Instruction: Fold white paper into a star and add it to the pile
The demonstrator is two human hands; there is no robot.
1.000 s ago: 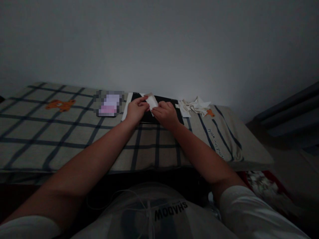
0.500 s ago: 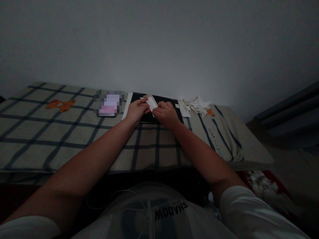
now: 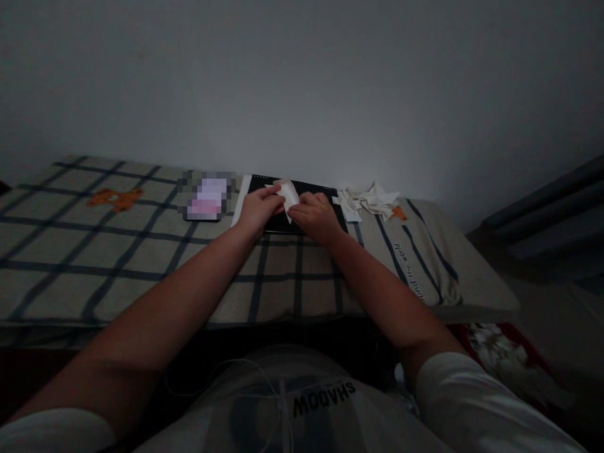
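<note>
A small piece of folded white paper (image 3: pixel 289 194) is held between my two hands, over a flat black board or folder (image 3: pixel 321 190). My left hand (image 3: pixel 258 209) pinches the paper's left side between thumb and fingers. On its lower right, my right hand (image 3: pixel 315 215) grips it with curled fingers. The paper's lower end tapers to a point. A white strip (image 3: pixel 240 200) shows along the left edge of the black board. Just right of the board lie crumpled white papers (image 3: pixel 370 200).
The board rests on a checked cloth (image 3: pixel 221 258) spread over a long surface against a wall (image 3: pixel 302 94). A phone-like device (image 3: pixel 207 200) with a blurred lit screen lies to the left. Below right stands a red container (image 3: pixel 507 333) with crumpled white pieces (image 3: pixel 495 352).
The paper between my hands has bent slightly and looks more curved. My fingers have shifted a little; the arms and surrounding things stay in place.
</note>
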